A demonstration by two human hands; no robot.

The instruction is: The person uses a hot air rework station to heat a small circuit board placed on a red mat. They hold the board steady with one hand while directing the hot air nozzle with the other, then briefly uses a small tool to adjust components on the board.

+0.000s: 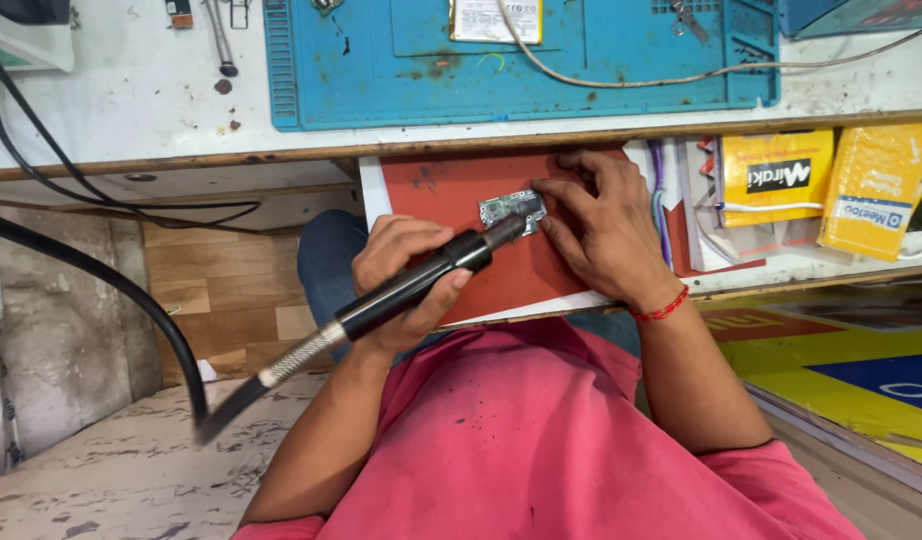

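My left hand [396, 262] is wrapped around a black pen-shaped power tool [433, 276] that trails a braided metal hose down to the left. The tool's tip rests at the edge of a small silvery circuit board [509, 207]. This board lies on a red pad [446, 190] set on a white pulled-out shelf under the bench edge. My right hand [601, 235], with a red thread on the wrist, presses its fingertips on the board's right side and holds it down.
A blue work mat [521, 50] lies on the white bench top with a pale cable [621, 75] across it. Yellow packets [776, 175] sit in the shelf to the right. Thick black cables [81, 265] hang at left. My pink shirt fills the bottom.
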